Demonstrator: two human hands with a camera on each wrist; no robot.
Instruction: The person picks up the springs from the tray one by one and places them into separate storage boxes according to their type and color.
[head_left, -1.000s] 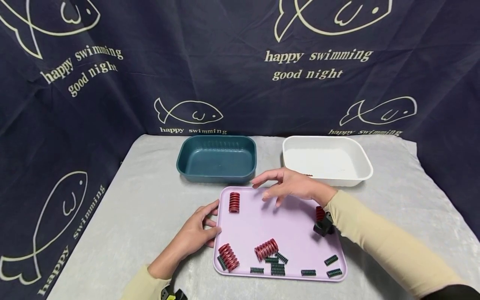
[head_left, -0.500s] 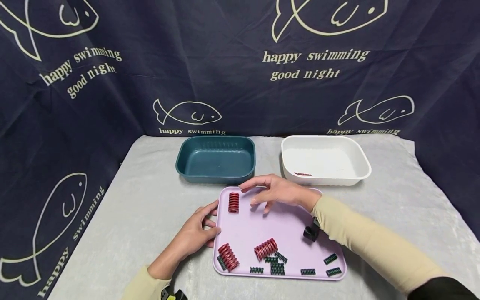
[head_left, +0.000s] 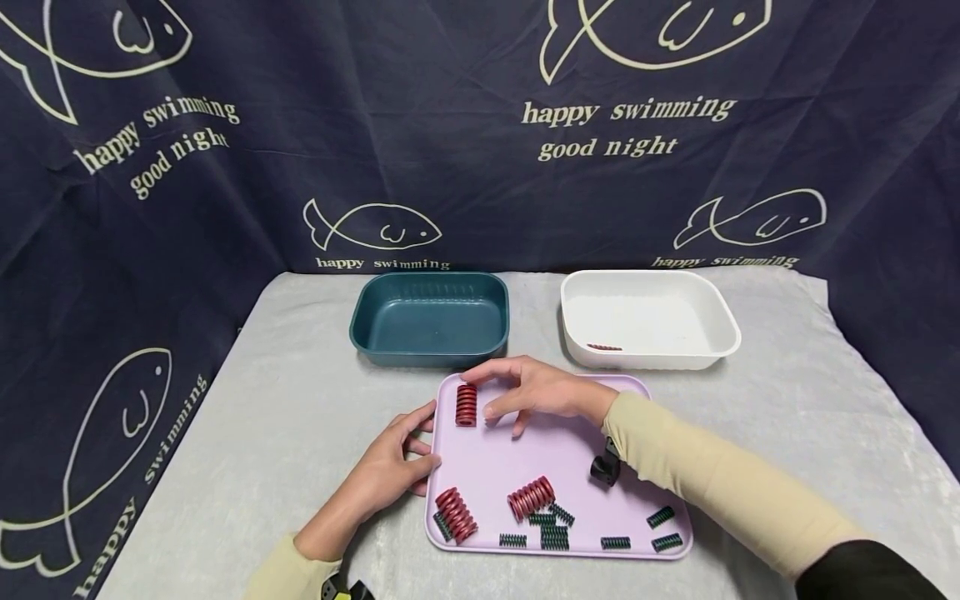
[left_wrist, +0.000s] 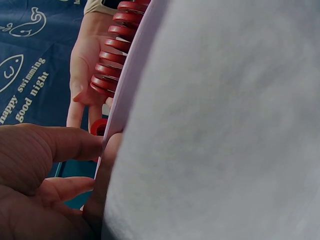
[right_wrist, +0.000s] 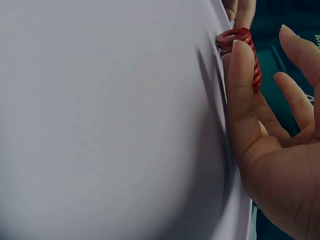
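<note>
A lilac tray (head_left: 487, 462) lies on the table with red and dark green coil springs on it. My left hand (head_left: 386, 462) grips its left edge; in the left wrist view the thumb and a finger (left_wrist: 111, 165) lie on opposite sides of the rim. At the tray's far left corner stands a red spring (head_left: 466, 406). Around that spring my right hand (head_left: 543, 390) spreads its fingers, the index finger by its far end and the thumb just right of it. Nearer the front lie two more red springs, a left one (head_left: 456, 514) and a middle one (head_left: 531, 497).
Several green springs (head_left: 555, 537) lie along the tray's front, some bunched beside the middle red spring. Behind the tray stand a teal bin (head_left: 431, 358) and a white bin (head_left: 652, 360); a red piece (head_left: 604, 347) shows inside the white one. A dark curtain hangs behind.
My right hand has moved left across the tray, from near the white bin to the red spring in the far left corner. My left hand has stayed on the tray edge.
</note>
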